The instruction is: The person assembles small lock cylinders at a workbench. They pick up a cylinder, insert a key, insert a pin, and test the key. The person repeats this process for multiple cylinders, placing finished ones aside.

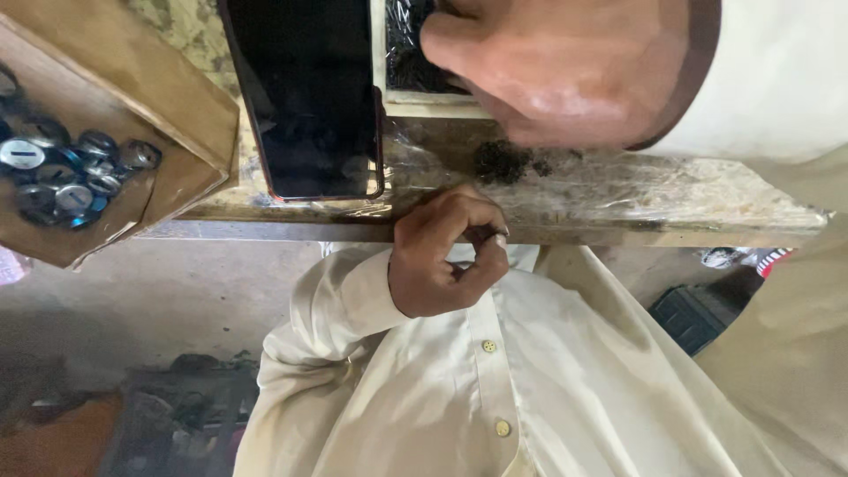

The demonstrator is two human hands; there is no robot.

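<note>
Left hand (pixel 446 258) is at the near edge of the plastic-covered, speckled desk (pixel 671 199), just in front of the cream shirt (pixel 530 380). Its fingers (pixel 459 216) are curled tight, thumb and forefinger pinched on a small dark ring-like metal part (pixel 495 237). Too small to tell exactly what it is.

Key relation: the part sits at the fingertips, right of the palm, touching or just off the desk edge. The small pile of dark crumbs (pixel 505 162) lies directly beyond it on the desk.

Right hand (pixel 565 71) is raised over the far side of the desk, close to the camera and blurred. Its fingertips are out of view, so I can't tell whether they're apart or closed. The left hand is clearly nearer the part.

A black flat smartphone (pixel 309 97) lies left of the crumbs, long axis pointing away from the body. A brown cardboard box of round metal caps (pixel 190 132) sits further left.
</note>
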